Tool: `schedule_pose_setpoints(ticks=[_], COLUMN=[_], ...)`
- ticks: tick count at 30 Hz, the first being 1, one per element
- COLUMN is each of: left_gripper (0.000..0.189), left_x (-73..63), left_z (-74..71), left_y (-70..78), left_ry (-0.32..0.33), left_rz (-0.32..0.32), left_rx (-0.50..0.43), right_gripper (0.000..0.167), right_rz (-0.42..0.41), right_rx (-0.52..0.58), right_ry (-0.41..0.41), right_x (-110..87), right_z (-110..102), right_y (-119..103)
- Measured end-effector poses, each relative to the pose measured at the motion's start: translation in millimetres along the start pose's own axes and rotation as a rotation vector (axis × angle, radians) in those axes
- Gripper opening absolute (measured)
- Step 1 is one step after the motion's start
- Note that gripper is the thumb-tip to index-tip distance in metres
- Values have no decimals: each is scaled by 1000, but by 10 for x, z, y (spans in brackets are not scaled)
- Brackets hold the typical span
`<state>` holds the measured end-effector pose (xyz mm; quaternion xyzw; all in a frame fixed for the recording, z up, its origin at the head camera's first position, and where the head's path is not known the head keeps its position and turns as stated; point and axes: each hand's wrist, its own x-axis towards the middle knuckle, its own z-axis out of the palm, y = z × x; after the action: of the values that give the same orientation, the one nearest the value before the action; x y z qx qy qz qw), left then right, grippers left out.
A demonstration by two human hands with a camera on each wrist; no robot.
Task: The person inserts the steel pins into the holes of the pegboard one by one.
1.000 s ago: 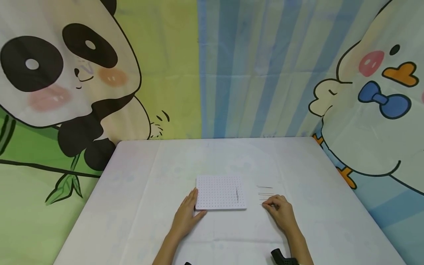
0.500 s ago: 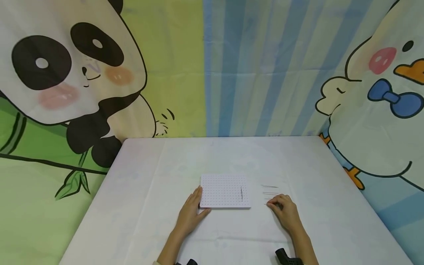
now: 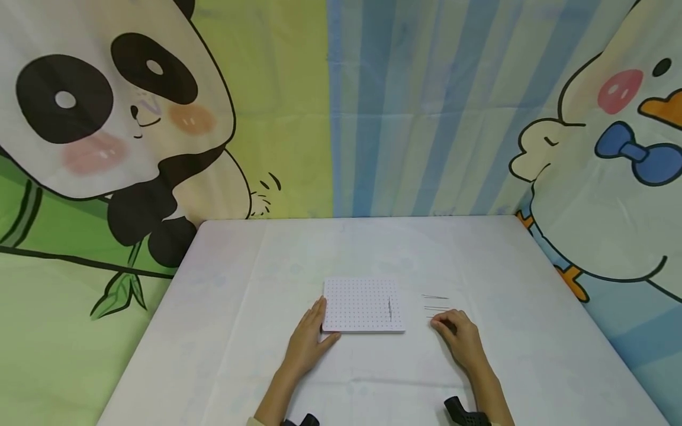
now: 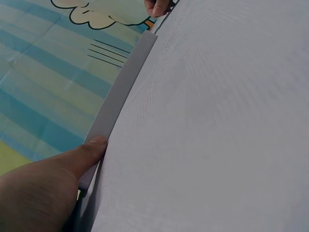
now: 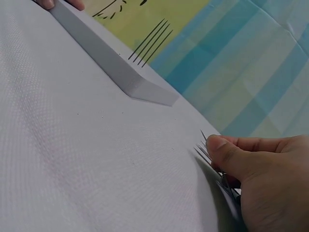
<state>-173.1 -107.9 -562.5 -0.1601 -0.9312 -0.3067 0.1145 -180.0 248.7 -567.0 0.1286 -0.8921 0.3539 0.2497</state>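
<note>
A white pegboard (image 3: 357,307) with rows of small holes lies on the table. My left hand (image 3: 306,340) rests against it, straight fingers along its left side and thumb (image 4: 94,150) at the near edge. Several thin metal needles (image 5: 147,39) stand upright in holes near the board's right side. To the right of the board, my right hand (image 3: 460,340) pinches a thin needle (image 5: 203,135) between thumb and index finger; its tip pokes out past them, and the rest is hidden by the fingers. More needles (image 3: 436,307) lie side by side just beyond these fingertips.
A white cloth covers the table (image 3: 256,307). Behind it hangs a printed curtain (image 3: 277,89) with a panda and a white bird. A dark wrist camera (image 3: 466,412) sits at my right wrist.
My right hand has risen slightly from the table, and the nearest needle no longer shows lying there in the row. My left hand stays against the board. The head view has shifted a little.
</note>
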Motion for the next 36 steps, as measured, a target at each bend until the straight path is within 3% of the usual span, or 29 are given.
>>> schedule_pose_setpoints(ticks=[8, 13, 25, 29, 36], left_gripper=[84, 84, 84, 84, 85], left_x=[-3, -6, 12, 16, -6], left_z=[-17, -15, -26, -33, -14], left_y=[19, 24, 13, 13, 9], left_ry=[-17, -22, -14, -5, -5], left_rz=[-7, -13, -12, -5, -4], left_rx=[-7, 4, 24, 24, 25], right_gripper=[18, 12, 8, 10, 13], right_rz=[-48, 11, 168, 147, 43], right_rx=[59, 107, 525, 597, 601], right_ry=[76, 88, 109, 110, 98], right_x=[14, 44, 259, 373, 517], right_z=[16, 21, 123, 162, 266], right_y=[10, -43, -269, -433, -695])
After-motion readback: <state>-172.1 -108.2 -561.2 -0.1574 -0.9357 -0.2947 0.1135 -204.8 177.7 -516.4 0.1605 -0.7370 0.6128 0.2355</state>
